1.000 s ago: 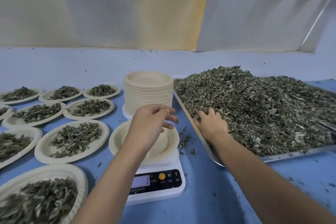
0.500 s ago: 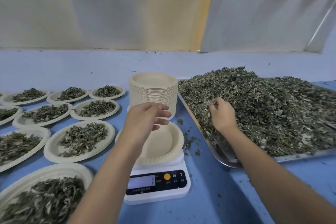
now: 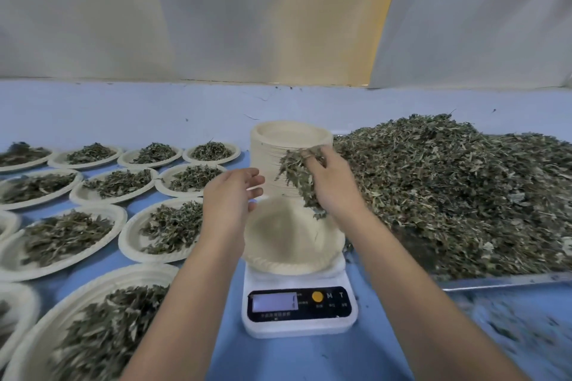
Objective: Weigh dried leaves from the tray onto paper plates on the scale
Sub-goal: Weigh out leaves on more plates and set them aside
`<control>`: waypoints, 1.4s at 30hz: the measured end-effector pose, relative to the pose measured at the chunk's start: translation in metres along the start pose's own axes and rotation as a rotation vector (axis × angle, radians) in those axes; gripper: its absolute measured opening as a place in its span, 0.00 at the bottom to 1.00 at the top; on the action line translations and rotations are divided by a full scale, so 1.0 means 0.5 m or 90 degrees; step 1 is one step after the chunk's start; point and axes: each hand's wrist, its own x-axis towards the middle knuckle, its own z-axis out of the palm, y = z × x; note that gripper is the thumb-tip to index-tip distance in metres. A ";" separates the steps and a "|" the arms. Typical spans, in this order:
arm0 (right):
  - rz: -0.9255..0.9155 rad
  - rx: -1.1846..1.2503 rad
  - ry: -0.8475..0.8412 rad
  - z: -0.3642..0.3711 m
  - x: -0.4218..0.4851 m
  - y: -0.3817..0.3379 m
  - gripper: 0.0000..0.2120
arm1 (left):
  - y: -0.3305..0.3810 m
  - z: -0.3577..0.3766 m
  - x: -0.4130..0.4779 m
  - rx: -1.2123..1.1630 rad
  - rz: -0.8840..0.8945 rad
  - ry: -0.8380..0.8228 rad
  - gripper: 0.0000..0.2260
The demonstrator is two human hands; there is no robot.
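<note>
A white digital scale (image 3: pixel 298 309) stands in the middle with an empty paper plate (image 3: pixel 291 241) on top. My right hand (image 3: pixel 332 182) grips a clump of dried leaves (image 3: pixel 297 173) above the plate's far right side. My left hand (image 3: pixel 230 198) hovers over the plate's left rim with fingers relaxed and holds nothing. A metal tray (image 3: pixel 501 283) on the right carries a large heap of dried leaves (image 3: pixel 458 192).
A tall stack of empty paper plates (image 3: pixel 278 145) stands behind the scale. Several paper plates filled with leaves (image 3: pixel 65 235) cover the blue table (image 3: pixel 309 359) on the left. Loose leaf bits lie at the lower right. A pale wall runs along the back.
My right hand has lifted out of the tray with a clump of leaves and moved left over the plate on the scale. My left hand stayed beside the plate.
</note>
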 end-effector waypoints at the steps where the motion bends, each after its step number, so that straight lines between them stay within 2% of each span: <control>1: -0.019 -0.040 -0.021 0.015 -0.006 -0.001 0.08 | 0.002 -0.002 0.001 -0.003 0.007 0.001 0.09; 7: -0.010 -0.118 -0.107 0.047 -0.030 0.010 0.06 | 0.017 -0.015 0.015 -0.020 0.049 0.063 0.11; 11: -0.006 -0.164 -0.129 0.047 -0.035 0.021 0.11 | 0.017 -0.018 0.019 -0.014 0.042 0.065 0.11; 16: 0.018 -0.110 -0.149 0.039 -0.040 0.028 0.12 | 0.017 -0.020 0.021 -0.019 0.041 0.056 0.12; 19: 0.028 -0.072 -0.143 0.038 -0.037 0.033 0.04 | 0.016 -0.021 0.017 -0.016 0.042 0.050 0.12; 26: 0.017 -0.005 -0.120 0.025 -0.036 0.016 0.12 | 0.015 -0.018 0.014 -0.020 0.036 0.028 0.12; 31: -0.017 -0.048 -0.099 0.023 -0.029 0.026 0.04 | 0.012 -0.016 0.012 -0.010 0.033 0.010 0.11; 37: -0.001 -0.040 -0.076 0.021 -0.027 0.029 0.11 | 0.010 -0.013 0.013 -0.014 0.032 0.014 0.11; 42: 0.029 0.017 -0.074 0.023 -0.027 0.025 0.06 | 0.010 -0.012 0.011 -0.015 0.031 0.013 0.10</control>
